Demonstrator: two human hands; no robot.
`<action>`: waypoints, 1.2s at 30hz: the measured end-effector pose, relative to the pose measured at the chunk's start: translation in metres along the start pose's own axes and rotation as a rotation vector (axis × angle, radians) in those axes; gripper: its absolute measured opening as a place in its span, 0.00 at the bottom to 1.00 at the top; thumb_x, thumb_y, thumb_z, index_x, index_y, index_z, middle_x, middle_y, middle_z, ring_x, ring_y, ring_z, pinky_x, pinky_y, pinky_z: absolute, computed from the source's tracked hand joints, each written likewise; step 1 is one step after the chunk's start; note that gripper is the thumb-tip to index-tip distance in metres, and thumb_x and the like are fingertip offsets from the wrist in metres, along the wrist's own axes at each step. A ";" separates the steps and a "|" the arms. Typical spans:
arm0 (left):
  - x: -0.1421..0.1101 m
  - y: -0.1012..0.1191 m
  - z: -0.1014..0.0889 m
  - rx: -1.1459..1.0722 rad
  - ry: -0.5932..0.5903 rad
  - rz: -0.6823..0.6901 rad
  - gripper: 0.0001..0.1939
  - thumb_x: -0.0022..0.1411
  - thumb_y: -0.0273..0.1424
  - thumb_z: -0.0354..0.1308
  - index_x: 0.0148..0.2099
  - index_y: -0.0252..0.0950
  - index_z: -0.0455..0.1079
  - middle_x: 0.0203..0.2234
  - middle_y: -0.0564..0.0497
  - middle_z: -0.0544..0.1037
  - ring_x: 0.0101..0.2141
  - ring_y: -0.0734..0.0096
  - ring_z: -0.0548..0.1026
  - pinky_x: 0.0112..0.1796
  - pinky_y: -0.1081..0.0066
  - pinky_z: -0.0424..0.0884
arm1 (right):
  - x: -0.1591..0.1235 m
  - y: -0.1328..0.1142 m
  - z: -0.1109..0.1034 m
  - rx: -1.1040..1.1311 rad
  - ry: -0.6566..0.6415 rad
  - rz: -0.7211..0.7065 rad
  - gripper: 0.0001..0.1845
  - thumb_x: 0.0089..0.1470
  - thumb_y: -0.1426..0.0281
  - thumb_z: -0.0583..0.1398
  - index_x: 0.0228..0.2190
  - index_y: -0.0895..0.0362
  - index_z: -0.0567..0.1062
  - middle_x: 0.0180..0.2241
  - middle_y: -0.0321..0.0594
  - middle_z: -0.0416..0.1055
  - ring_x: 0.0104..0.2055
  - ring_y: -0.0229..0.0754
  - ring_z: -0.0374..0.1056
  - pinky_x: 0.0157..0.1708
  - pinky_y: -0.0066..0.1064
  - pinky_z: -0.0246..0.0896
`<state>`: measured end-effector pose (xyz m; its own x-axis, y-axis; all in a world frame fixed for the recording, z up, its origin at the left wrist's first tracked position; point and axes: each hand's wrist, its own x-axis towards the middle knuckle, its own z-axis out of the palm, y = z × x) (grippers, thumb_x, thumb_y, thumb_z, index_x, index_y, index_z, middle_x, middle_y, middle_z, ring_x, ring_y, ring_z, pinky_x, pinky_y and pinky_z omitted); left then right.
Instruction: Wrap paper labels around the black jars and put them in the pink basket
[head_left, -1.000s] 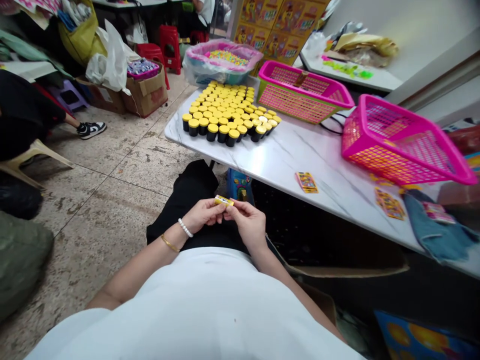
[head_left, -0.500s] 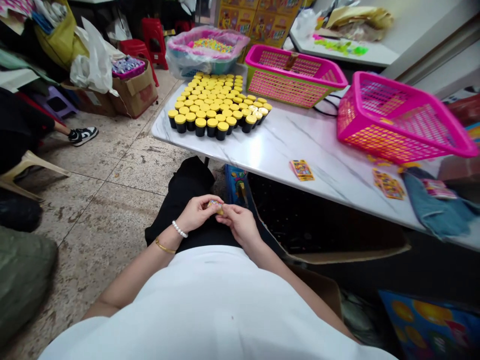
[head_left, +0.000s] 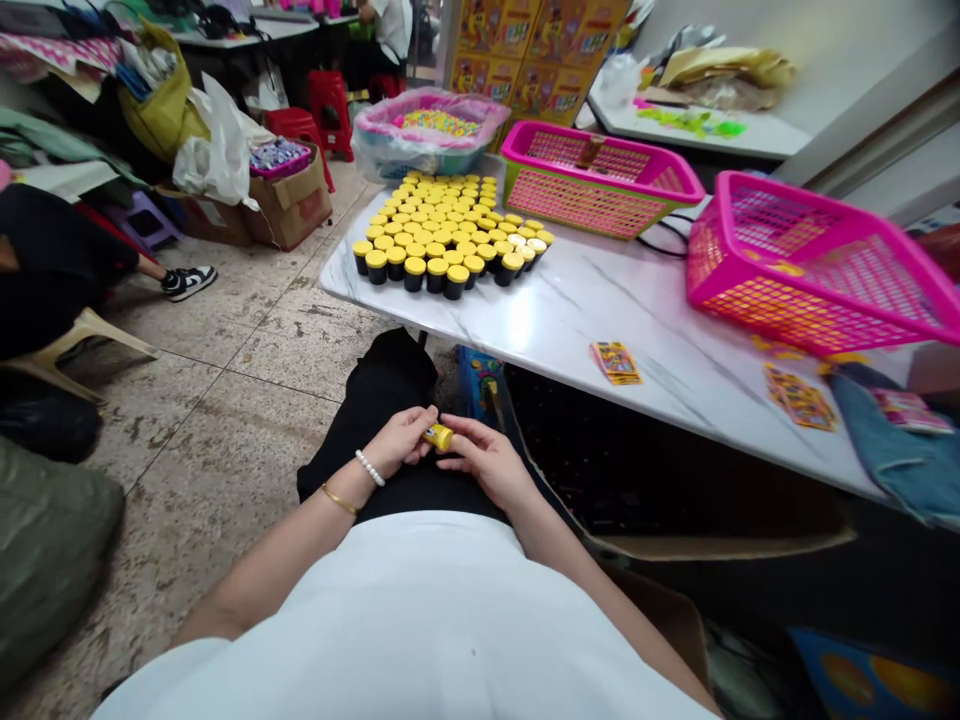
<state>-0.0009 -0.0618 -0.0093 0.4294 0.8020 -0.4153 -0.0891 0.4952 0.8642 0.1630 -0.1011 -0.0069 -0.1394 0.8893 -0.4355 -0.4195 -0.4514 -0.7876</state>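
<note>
My left hand (head_left: 405,440), with a white bead bracelet and a gold bangle at its wrist, is closed around a small yellow-lidded tub (head_left: 438,437) over my lap. The tub lies on its side, its yellow end towards the right. The fingers of my right hand (head_left: 484,458) curl about that yellow end, index finger above and thumb below. Part of the tub's printed side shows; the rest is hidden by the left fingers. Many black tubs with yellow lids (head_left: 427,240) stand upright in close rows on the marble-patterned table (head_left: 555,310) ahead.
A stack of printed labels (head_left: 616,363) and another label stack (head_left: 799,396) lie near the table's front edge. Behind are a green-and-pink basket (head_left: 592,190), a pink basket (head_left: 810,280) and a plastic-lined basin (head_left: 427,140). An open box (head_left: 720,548) sits below. Someone's shoe (head_left: 189,282) is left.
The tub has turned in my fingers, so more of its yellow end shows. My right fingers have spread slightly. The view has tilted, shifting the scene down and right.
</note>
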 end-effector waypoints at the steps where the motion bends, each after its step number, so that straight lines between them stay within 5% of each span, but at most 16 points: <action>1: -0.001 0.000 0.001 -0.020 -0.005 -0.012 0.28 0.54 0.58 0.60 0.33 0.36 0.63 0.11 0.60 0.64 0.09 0.85 0.52 0.13 0.79 0.43 | -0.001 0.001 0.000 -0.023 -0.020 -0.041 0.24 0.40 0.67 0.75 0.42 0.57 0.82 0.37 0.41 0.81 0.33 0.39 0.78 0.34 0.30 0.80; 5: -0.004 0.003 0.001 -0.098 -0.069 -0.060 0.28 0.53 0.55 0.64 0.38 0.34 0.67 0.14 0.57 0.70 0.09 0.85 0.55 0.13 0.80 0.45 | -0.002 0.008 0.003 -0.043 0.061 -0.180 0.16 0.37 0.65 0.75 0.31 0.58 0.84 0.38 0.40 0.79 0.30 0.39 0.77 0.33 0.32 0.80; 9: -0.003 0.003 -0.002 -0.150 -0.117 -0.147 0.26 0.55 0.52 0.64 0.40 0.33 0.70 0.10 0.59 0.66 0.08 0.85 0.51 0.13 0.79 0.44 | 0.000 0.012 0.006 -0.054 0.123 -0.223 0.15 0.35 0.64 0.76 0.26 0.58 0.83 0.39 0.38 0.75 0.31 0.38 0.76 0.32 0.31 0.80; 16: 0.002 -0.006 -0.002 -0.173 -0.038 -0.256 0.28 0.54 0.57 0.62 0.30 0.33 0.69 0.06 0.61 0.59 0.07 0.85 0.48 0.12 0.78 0.42 | 0.000 0.011 0.013 -0.146 0.115 -0.220 0.19 0.39 0.61 0.74 0.33 0.58 0.80 0.36 0.39 0.76 0.29 0.39 0.75 0.31 0.34 0.79; 19: 0.000 0.000 0.009 -0.125 -0.024 -0.225 0.32 0.48 0.62 0.62 0.30 0.34 0.69 0.06 0.61 0.59 0.07 0.84 0.49 0.12 0.78 0.42 | -0.009 0.003 0.015 -0.416 0.075 -0.369 0.22 0.44 0.66 0.70 0.43 0.55 0.77 0.38 0.40 0.76 0.31 0.39 0.74 0.32 0.33 0.75; 22: 0.003 0.003 0.017 -0.090 -0.053 -0.222 0.39 0.46 0.69 0.54 0.29 0.34 0.68 0.05 0.60 0.58 0.07 0.83 0.49 0.12 0.77 0.44 | -0.013 -0.016 0.009 -0.890 0.085 -0.591 0.09 0.50 0.73 0.63 0.37 0.56 0.79 0.34 0.40 0.75 0.32 0.39 0.72 0.32 0.30 0.71; 25: 0.024 -0.007 0.012 -0.123 -0.091 -0.280 0.47 0.45 0.73 0.47 0.41 0.32 0.73 0.07 0.58 0.63 0.07 0.81 0.49 0.13 0.76 0.44 | -0.002 -0.062 -0.003 -1.141 -0.041 -0.672 0.10 0.45 0.76 0.63 0.33 0.55 0.80 0.29 0.37 0.75 0.28 0.37 0.71 0.27 0.26 0.67; 27: 0.043 -0.018 0.006 -0.132 -0.090 -0.268 0.50 0.44 0.73 0.47 0.46 0.32 0.71 0.09 0.57 0.66 0.08 0.81 0.51 0.15 0.76 0.43 | 0.012 -0.116 -0.007 -1.184 -0.039 -0.650 0.07 0.48 0.74 0.64 0.32 0.55 0.81 0.24 0.34 0.74 0.23 0.35 0.70 0.22 0.23 0.64; 30: 0.066 -0.034 0.002 -0.097 -0.077 -0.227 0.51 0.36 0.73 0.53 0.43 0.31 0.70 0.08 0.55 0.65 0.10 0.78 0.57 0.16 0.75 0.41 | 0.043 -0.223 -0.003 -1.093 0.184 -0.656 0.09 0.52 0.65 0.66 0.32 0.57 0.81 0.21 0.34 0.74 0.16 0.33 0.66 0.16 0.22 0.62; 33: 0.066 -0.039 0.003 -0.089 -0.082 -0.174 0.49 0.33 0.70 0.60 0.42 0.32 0.69 0.09 0.56 0.66 0.09 0.80 0.55 0.16 0.75 0.39 | 0.082 -0.322 0.007 -0.946 0.425 -0.751 0.13 0.52 0.62 0.68 0.33 0.60 0.79 0.25 0.40 0.76 0.21 0.36 0.71 0.16 0.22 0.66; 36: 0.048 -0.030 0.004 -0.100 -0.080 -0.163 0.44 0.38 0.63 0.65 0.46 0.32 0.68 0.13 0.57 0.68 0.10 0.82 0.55 0.16 0.76 0.41 | 0.113 -0.370 0.001 -0.901 0.525 -0.759 0.17 0.57 0.64 0.64 0.44 0.61 0.77 0.32 0.43 0.78 0.24 0.35 0.73 0.21 0.25 0.70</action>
<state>0.0265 -0.0394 -0.0538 0.5153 0.6812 -0.5201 -0.0994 0.6502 0.7532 0.3016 0.1667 0.2357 0.3201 0.9014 0.2915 0.5405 0.0789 -0.8377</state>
